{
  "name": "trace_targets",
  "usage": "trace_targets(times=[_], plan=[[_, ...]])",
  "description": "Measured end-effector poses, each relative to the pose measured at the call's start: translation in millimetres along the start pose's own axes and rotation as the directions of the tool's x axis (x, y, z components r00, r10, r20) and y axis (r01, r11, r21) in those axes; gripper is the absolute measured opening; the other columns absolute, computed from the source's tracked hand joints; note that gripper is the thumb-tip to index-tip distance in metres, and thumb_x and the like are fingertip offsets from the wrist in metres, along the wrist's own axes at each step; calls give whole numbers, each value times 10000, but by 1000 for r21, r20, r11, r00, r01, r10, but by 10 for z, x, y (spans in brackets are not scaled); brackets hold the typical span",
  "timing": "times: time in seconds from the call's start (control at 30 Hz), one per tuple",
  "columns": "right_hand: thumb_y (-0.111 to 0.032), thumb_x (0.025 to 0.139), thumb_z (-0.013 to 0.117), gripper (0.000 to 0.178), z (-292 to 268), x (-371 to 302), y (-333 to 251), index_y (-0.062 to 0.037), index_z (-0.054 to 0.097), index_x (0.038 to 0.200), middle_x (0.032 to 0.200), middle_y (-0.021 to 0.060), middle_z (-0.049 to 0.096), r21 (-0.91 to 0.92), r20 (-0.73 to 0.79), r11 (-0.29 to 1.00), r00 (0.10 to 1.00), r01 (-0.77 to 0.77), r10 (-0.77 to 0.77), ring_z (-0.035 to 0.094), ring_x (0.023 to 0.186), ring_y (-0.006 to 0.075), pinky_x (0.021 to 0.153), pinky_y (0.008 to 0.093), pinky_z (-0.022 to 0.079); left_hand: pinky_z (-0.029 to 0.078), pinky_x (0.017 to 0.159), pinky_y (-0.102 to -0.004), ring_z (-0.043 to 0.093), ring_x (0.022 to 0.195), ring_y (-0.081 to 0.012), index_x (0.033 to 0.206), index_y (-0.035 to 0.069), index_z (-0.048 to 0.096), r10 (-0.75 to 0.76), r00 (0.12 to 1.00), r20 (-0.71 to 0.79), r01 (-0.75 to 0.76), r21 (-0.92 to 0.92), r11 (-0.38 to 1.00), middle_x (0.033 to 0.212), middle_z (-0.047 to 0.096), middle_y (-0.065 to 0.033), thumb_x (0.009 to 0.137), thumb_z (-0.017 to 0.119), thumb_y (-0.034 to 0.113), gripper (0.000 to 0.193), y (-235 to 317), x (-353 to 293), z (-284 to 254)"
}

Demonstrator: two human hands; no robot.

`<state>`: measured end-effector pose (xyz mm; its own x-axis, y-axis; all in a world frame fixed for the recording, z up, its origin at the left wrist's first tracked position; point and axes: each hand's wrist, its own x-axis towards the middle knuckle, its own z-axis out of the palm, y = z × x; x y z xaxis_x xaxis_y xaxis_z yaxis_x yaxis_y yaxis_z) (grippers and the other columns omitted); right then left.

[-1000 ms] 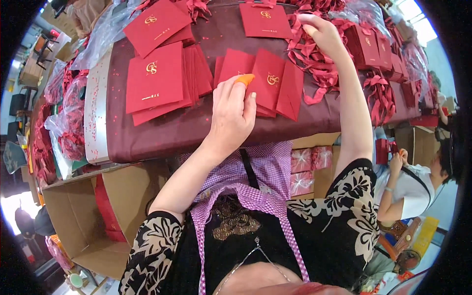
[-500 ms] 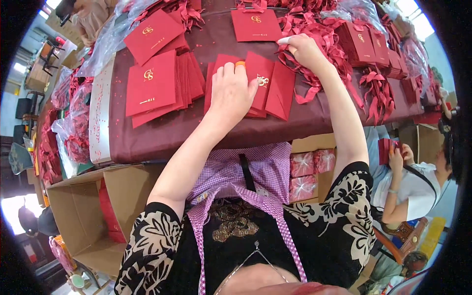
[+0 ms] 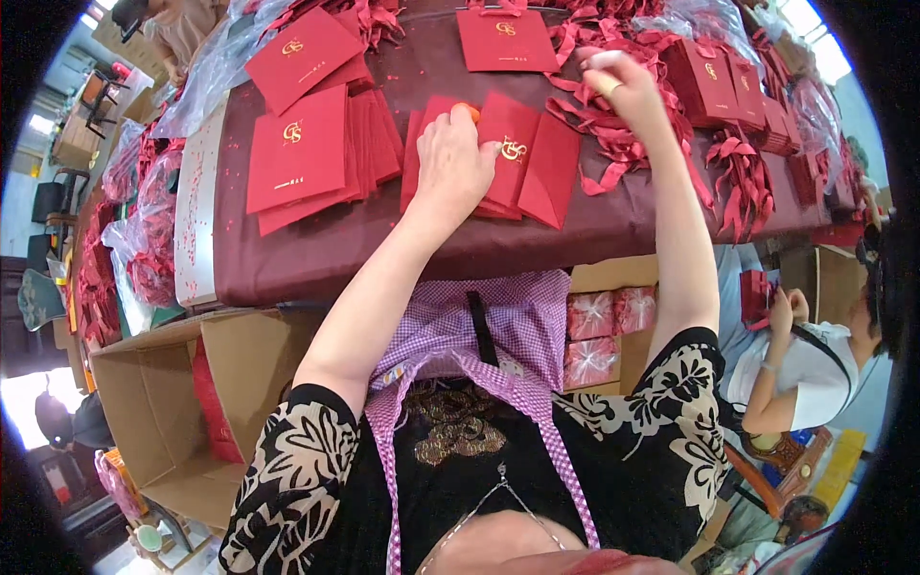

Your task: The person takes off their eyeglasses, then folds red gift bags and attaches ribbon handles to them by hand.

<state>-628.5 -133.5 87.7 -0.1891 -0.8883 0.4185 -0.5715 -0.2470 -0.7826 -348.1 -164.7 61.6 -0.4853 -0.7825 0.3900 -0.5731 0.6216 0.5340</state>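
Note:
My left hand lies over a fanned group of red paper bags with gold lettering. Its fingers bend together at the bags' far edge, and the thumb rests on the front of one red paper bag. An orange finger cot covers one fingertip. To the right, above a heap of red ribbons, is my right hand, curled in a pinch and slightly blurred. A pale finger cot is on one of its fingers. What is between those fingertips I cannot make out.
Stacked red bags stand left of my left hand, and another bag lies farther back. Upright bags fill the right side. An open cardboard box sits below the table's left. A co-worker holds a red item at right.
My right hand has moved slightly right and back, away from the bag at the far side and over the ribbons. My left hand stays on the fanned bags.

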Motion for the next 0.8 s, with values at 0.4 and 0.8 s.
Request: trace_targets(times=[0.4,0.8], plan=[[-23,842,656,185,590,-695,-683,-32,621,1023,941,31,633,183,-118,979,991,87,-67,606,860,123,787,262,491,481,755,-365,593,824,-255,994,-13,597,-74,995,-65,64,-143,988,871,604,-143,749,726,165,330,-114,-55,-18],[-35,800,666,123,1114,-1077,-685,-73,614,905,896,42,633,-219,17,934,958,282,-285,587,877,220,840,333,396,479,629,-288,578,655,-145,984,-37,633,-212,955,208,269,-296,917,730,622,-82,753,704,155,309,-111,-179,-319]])
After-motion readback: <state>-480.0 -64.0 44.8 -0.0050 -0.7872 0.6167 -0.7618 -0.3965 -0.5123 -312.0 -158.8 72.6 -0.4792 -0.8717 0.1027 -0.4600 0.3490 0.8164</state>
